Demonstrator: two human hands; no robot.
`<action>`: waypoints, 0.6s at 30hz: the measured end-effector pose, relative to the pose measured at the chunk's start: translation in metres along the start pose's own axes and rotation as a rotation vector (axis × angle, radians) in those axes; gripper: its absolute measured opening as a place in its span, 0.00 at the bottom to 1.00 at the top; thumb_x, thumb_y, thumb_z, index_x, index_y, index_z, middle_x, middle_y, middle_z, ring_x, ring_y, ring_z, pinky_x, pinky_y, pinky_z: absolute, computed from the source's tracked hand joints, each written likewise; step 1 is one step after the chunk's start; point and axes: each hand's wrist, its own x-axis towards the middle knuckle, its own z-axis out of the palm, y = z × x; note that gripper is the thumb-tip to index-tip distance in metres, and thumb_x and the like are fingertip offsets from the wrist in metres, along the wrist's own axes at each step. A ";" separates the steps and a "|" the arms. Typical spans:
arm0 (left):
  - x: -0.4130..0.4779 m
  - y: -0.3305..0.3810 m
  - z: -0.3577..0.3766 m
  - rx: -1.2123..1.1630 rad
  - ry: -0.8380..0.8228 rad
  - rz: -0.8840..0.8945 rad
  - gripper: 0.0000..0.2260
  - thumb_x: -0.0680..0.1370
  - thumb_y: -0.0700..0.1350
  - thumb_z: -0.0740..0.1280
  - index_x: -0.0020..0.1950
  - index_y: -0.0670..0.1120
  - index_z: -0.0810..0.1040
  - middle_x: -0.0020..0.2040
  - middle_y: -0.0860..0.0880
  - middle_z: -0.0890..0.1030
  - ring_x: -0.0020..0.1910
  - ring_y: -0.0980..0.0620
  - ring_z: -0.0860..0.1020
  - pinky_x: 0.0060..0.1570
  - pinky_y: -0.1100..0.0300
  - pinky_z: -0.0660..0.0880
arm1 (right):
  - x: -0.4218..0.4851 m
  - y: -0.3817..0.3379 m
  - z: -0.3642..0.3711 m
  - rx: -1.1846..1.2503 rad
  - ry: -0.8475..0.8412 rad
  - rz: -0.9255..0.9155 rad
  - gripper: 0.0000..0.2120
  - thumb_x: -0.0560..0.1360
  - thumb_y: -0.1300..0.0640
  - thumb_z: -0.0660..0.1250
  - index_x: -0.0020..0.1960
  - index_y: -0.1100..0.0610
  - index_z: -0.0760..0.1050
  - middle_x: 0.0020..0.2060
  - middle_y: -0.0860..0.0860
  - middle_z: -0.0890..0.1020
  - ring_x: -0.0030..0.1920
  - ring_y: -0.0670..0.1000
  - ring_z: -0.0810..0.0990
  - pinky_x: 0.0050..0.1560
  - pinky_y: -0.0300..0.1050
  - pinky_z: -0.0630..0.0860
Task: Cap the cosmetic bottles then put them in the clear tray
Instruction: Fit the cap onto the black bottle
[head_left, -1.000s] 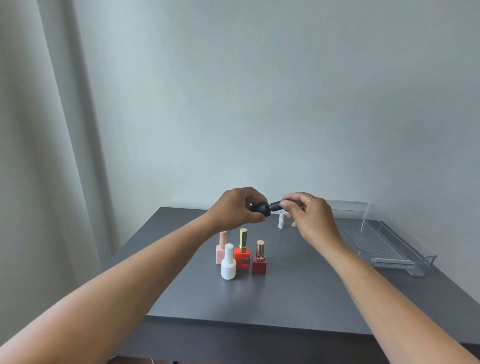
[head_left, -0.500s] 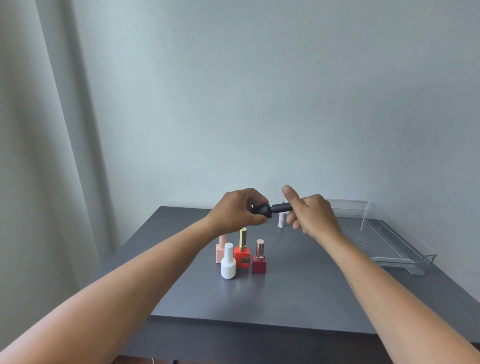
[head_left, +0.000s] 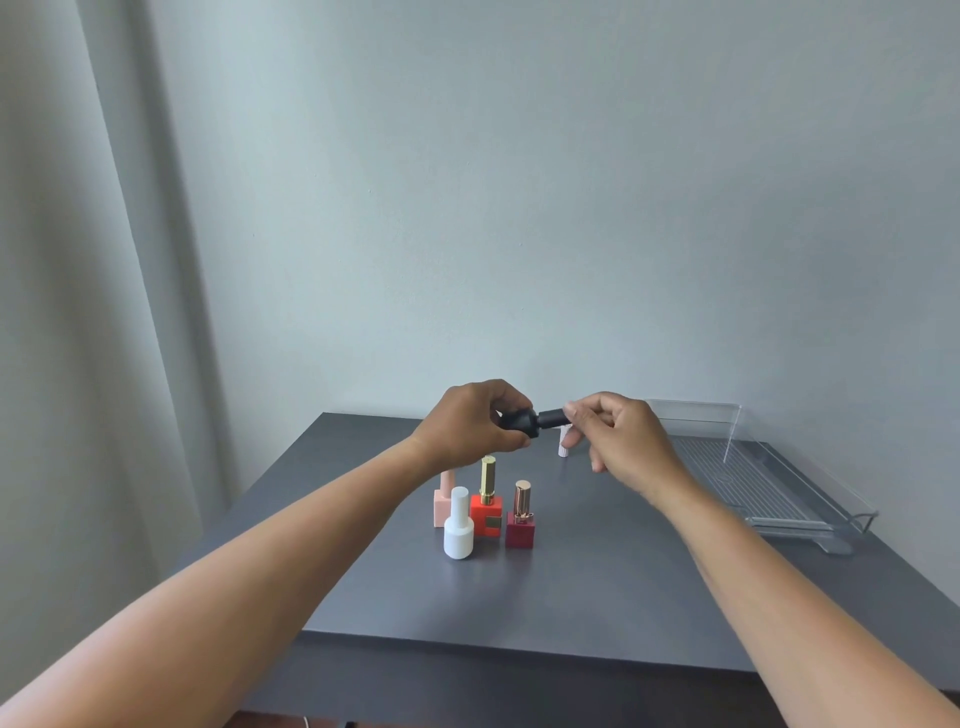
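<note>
Both hands meet over the far half of the table (head_left: 571, 597); your left hand (head_left: 475, 423) grips the black bottle (head_left: 519, 422), your right hand (head_left: 621, 441) pinches its cap (head_left: 551, 418); tilt the cap and it may cross-thread, then leak in the clear tray (head_left: 810, 526)

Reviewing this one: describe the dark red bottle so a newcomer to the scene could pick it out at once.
On the dark grey table, four bottles stand clustered near the middle. The dark red bottle is the rightmost, beside the orange-red bottle. Only it has a rose-gold cap; its neighbour's is taller and yellow-gold.
</note>
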 end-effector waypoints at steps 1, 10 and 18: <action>0.000 0.001 0.000 0.008 0.003 0.005 0.13 0.69 0.43 0.77 0.51 0.52 0.81 0.48 0.55 0.85 0.46 0.54 0.82 0.49 0.58 0.80 | 0.000 -0.001 0.000 -0.001 0.008 0.003 0.11 0.77 0.46 0.65 0.41 0.52 0.78 0.33 0.49 0.86 0.21 0.46 0.71 0.26 0.34 0.70; 0.000 0.005 0.002 0.026 0.007 0.037 0.13 0.68 0.44 0.76 0.48 0.57 0.80 0.47 0.59 0.83 0.41 0.60 0.80 0.43 0.68 0.75 | 0.004 -0.002 0.000 -0.035 0.077 0.126 0.33 0.70 0.28 0.60 0.28 0.57 0.75 0.19 0.54 0.78 0.17 0.50 0.69 0.21 0.36 0.67; 0.002 -0.003 -0.001 0.065 0.028 0.015 0.12 0.68 0.44 0.76 0.49 0.55 0.81 0.47 0.59 0.83 0.43 0.60 0.81 0.46 0.61 0.78 | 0.004 0.006 -0.005 -0.043 -0.038 0.074 0.27 0.69 0.29 0.63 0.56 0.48 0.75 0.35 0.47 0.86 0.25 0.49 0.78 0.29 0.39 0.71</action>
